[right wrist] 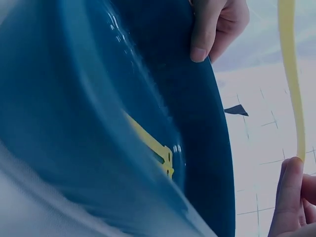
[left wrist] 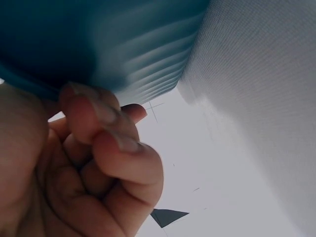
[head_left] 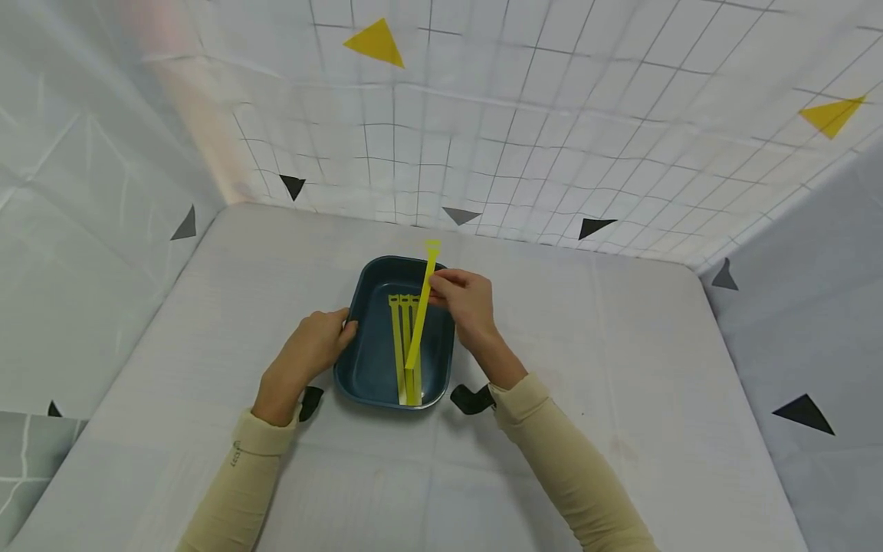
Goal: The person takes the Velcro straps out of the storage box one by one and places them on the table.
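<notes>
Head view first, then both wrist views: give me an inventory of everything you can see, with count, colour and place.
Table covering: one, whitish, under the work
Tray: one, dark blue, on the table covering
Flat strips: at least three, yellow, lying in the tray
Raised strip: one, yellow, slanting over the tray
Back sheet: one, white with dark grid lines, behind the table
Yellow triangles: two, yellow, on the back sheet
Dark triangles: seven, black or grey, on the surrounding sheets
Wrist-worn pieces: two, black, one at each wrist
Sleeves: two, beige, on the forearms
Left hand: one, gripping the tray's left rim
Right hand: one, pinching the raised strip
</notes>
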The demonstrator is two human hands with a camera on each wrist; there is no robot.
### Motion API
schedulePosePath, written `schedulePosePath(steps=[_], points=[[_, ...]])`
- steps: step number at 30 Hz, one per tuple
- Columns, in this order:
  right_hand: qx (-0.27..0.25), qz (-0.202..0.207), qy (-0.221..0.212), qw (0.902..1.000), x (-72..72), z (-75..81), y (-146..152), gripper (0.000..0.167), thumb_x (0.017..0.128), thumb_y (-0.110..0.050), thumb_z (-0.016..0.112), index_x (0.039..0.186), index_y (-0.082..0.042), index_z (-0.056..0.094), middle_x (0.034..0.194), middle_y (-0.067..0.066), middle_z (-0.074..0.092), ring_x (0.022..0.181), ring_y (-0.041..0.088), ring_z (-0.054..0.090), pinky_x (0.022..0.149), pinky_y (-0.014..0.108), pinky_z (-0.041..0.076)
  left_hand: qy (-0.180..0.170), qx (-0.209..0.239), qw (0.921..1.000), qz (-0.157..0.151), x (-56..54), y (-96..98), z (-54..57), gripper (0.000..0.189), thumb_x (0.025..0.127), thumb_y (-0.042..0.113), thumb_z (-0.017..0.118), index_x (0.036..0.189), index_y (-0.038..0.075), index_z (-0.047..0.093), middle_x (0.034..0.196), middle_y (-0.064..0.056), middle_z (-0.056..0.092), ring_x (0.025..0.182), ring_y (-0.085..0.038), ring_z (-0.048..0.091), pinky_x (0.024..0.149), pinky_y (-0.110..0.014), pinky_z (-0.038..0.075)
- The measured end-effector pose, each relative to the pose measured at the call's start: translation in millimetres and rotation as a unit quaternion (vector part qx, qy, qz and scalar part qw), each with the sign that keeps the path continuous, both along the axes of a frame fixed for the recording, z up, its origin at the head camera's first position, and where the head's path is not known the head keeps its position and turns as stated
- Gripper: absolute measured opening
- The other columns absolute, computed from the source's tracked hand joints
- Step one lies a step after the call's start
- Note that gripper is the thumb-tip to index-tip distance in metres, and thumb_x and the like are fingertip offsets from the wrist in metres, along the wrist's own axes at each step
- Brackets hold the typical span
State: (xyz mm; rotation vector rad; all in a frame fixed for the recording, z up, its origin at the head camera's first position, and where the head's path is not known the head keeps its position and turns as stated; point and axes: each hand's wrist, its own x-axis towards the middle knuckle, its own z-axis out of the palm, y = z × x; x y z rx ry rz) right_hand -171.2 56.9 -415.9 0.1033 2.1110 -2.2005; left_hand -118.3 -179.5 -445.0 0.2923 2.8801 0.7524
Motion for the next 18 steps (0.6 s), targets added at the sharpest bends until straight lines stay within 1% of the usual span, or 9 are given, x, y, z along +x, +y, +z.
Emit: schedulePosePath(steps=[7, 12, 18], points=[[0.0, -0.008, -0.009, 0.9999, 1.3, 0.8, 11, 0.021, 0.093, -0.009, 0.069, 0.108, 0.006, 0.069, 0.099, 0.017, 0.068, 0.076, 0.017, 0.069, 0.074, 0.028, 0.056, -0.003, -0.004, 1.0, 0.003, 0.1, -0.5, 0.1, 0.019, 0.103, 0.015, 0.052, 0.101, -0.002, 0.061, 0.069, -0.006, 0.056, 0.059, -0.02, 0.052, 0.058, -0.036, 0.044], [-0.001, -0.017, -0.019, 0.9997, 2.4, 0.4, 20, 0.022, 0.094, -0.01, 0.069, 0.11, 0.005, 0.069, 0.101, 0.017, 0.067, 0.077, 0.018, 0.069, 0.074, 0.028, 0.056, -0.005, 0.0, 1.0, 0.004, -0.1, 0.7, 0.5, 0.021, 0.103, 0.015, 0.052, 0.106, -0.003, 0.062, 0.07, -0.007, 0.057, 0.06, -0.02, 0.052, 0.058, -0.035, 0.044], [-0.011, -0.026, -0.022, 0.9993, 2.7, -4.3, 27, 0.022, 0.093, -0.009, 0.069, 0.109, 0.006, 0.069, 0.099, 0.017, 0.068, 0.076, 0.018, 0.069, 0.073, 0.029, 0.056, -0.013, -0.004, 0.9999, 0.005, -0.8, 1.4, -0.2, 0.022, 0.103, 0.015, 0.051, 0.108, -0.004, 0.062, 0.072, -0.007, 0.058, 0.061, -0.021, 0.053, 0.059, -0.036, 0.045]])
